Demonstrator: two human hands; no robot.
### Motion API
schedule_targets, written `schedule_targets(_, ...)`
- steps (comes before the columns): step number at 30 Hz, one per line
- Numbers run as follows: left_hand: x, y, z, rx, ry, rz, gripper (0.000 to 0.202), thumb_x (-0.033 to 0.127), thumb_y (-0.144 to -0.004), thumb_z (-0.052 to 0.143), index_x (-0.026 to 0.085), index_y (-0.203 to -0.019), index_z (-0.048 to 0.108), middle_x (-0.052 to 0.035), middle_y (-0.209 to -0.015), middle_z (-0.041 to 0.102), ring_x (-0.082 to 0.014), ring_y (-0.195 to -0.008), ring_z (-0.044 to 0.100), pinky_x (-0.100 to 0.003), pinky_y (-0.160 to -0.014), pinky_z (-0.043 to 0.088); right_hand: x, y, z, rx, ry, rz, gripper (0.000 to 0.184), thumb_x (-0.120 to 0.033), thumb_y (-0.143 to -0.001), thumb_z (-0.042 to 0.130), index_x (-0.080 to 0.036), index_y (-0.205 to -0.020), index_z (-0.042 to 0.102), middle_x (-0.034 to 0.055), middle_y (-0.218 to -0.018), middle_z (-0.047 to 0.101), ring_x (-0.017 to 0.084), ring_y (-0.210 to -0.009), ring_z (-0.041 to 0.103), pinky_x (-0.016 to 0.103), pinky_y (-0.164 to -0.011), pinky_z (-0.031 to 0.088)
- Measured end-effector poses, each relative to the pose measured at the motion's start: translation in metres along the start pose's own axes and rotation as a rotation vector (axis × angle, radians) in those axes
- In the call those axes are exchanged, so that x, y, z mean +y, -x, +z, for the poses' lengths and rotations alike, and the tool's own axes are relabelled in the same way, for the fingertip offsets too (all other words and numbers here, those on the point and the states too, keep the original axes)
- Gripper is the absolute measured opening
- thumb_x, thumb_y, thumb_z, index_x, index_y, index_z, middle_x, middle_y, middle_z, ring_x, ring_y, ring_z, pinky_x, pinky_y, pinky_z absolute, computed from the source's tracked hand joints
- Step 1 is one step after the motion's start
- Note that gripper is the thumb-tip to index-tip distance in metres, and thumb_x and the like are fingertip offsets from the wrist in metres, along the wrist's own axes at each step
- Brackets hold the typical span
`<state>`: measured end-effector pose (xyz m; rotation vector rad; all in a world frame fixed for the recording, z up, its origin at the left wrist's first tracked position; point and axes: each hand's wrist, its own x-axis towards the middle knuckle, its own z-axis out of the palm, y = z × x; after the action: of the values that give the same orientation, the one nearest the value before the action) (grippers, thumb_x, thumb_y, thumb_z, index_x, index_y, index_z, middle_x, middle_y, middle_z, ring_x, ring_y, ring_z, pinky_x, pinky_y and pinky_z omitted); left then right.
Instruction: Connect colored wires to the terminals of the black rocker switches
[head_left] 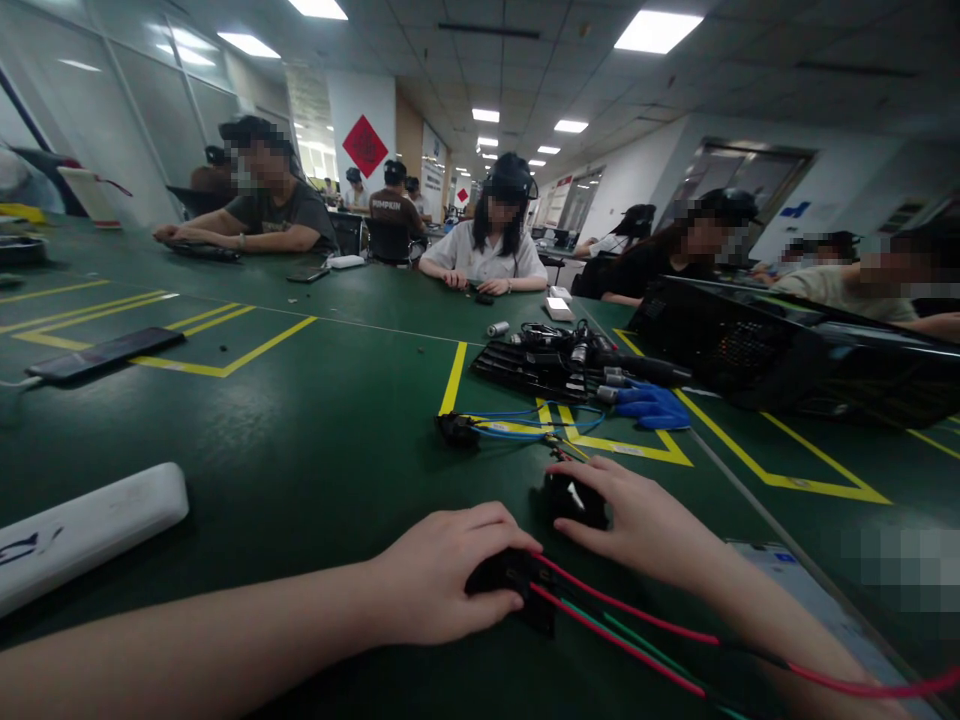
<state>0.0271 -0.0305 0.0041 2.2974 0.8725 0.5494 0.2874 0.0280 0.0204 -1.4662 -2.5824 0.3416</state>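
Observation:
My left hand (pixel 457 570) is closed around a black block-like part (pixel 504 572) low over the green table. Red, black and green wires (pixel 637 612) run from that part toward the lower right, passing by my right forearm. Just above and to the right, my right hand (pixel 626 505) grips a rounded black part (pixel 576 500) with a glossy face; its exact kind does not show. Beyond my hands lies a black piece with thin blue wires (pixel 517 420). Fingers partly cover both held parts.
A black tray-like piece with cables (pixel 525 370), blue gloves (pixel 649 405) and a black computer case (pixel 787 350) lie toward the back right. On the left are a white power strip-like bar (pixel 97 530) and a phone (pixel 109 357). Yellow tape marks the table (pixel 337 430). Several people sit around.

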Motion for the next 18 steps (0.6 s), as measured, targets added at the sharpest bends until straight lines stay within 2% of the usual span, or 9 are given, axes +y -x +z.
schedule_targets(3,0.002,-0.001,0.0,-0.002,-0.013,-0.036,0.044,0.025,-0.084,0.067,0.023,-0.127,0.056,-0.007,-0.119,0.063,-0.0249,-0.106,0.063,-0.038,-0.091,0.05,-0.001,0.002,0.005,-0.003,0.007,0.002,0.057,-0.046,-0.079,0.065,-0.028,-0.133,0.059,0.0119,-0.121,0.064,0.031,-0.104,0.064,0.05,-0.093,0.049)
schedule_targets(6,0.003,-0.002,0.0,0.005,-0.016,-0.063,0.046,0.025,-0.081,0.071,0.022,-0.125,0.057,-0.0064,-0.119,0.062,-0.0253,-0.107,0.062,-0.039,-0.094,0.049,0.009,0.0,0.006,0.018,0.024,0.015,0.059,-0.045,-0.08,0.064,-0.021,-0.134,0.058,0.0158,-0.121,0.063,0.033,-0.108,0.062,0.053,-0.098,0.046)
schedule_targets(8,0.003,-0.002,0.0,0.009,-0.009,-0.067,0.047,0.024,-0.081,0.072,0.023,-0.125,0.058,-0.0058,-0.119,0.062,-0.0248,-0.107,0.062,-0.04,-0.095,0.048,0.018,-0.001,0.005,0.044,0.038,0.028,0.062,-0.047,-0.079,0.065,-0.018,-0.134,0.058,0.0189,-0.128,0.059,0.039,-0.123,0.052,0.059,-0.104,0.038)
schedule_targets(10,0.002,-0.002,0.001,0.008,-0.001,-0.06,0.047,0.024,-0.081,0.072,0.023,-0.126,0.058,-0.0055,-0.119,0.062,-0.0243,-0.107,0.062,-0.04,-0.095,0.048,0.025,-0.001,0.003,0.052,0.037,0.031,0.064,-0.049,-0.079,0.065,-0.02,-0.135,0.057,0.0172,-0.138,0.055,0.041,-0.136,0.038,0.062,-0.109,0.031)
schedule_targets(11,0.002,-0.002,0.001,0.009,0.0,-0.056,0.047,0.024,-0.081,0.072,0.023,-0.126,0.058,-0.0055,-0.119,0.061,-0.0242,-0.107,0.062,-0.04,-0.095,0.048,0.029,-0.001,0.002,0.042,0.026,0.025,0.063,-0.049,-0.079,0.065,-0.022,-0.135,0.056,0.0146,-0.14,0.055,0.04,-0.138,0.036,0.062,-0.11,0.03)
schedule_targets(14,0.001,-0.002,0.001,0.011,0.0,-0.047,0.046,0.023,-0.081,0.071,0.023,-0.125,0.058,-0.0053,-0.118,0.061,-0.024,-0.106,0.062,-0.04,-0.096,0.048,0.035,0.0,0.001,0.005,-0.014,0.006,0.061,-0.049,-0.083,0.06,-0.026,-0.139,0.051,0.0096,-0.144,0.053,0.032,-0.134,0.045,0.054,-0.111,0.035)
schedule_targets(18,0.002,-0.003,0.0,0.003,0.003,-0.052,0.046,0.022,-0.081,0.072,0.021,-0.125,0.058,-0.0056,-0.119,0.061,-0.024,-0.106,0.062,-0.04,-0.096,0.048,0.046,0.001,0.002,0.022,-0.02,0.048,0.074,-0.045,-0.085,0.056,-0.025,-0.151,0.03,0.0103,-0.158,0.034,0.03,-0.141,0.037,0.052,-0.115,0.03)
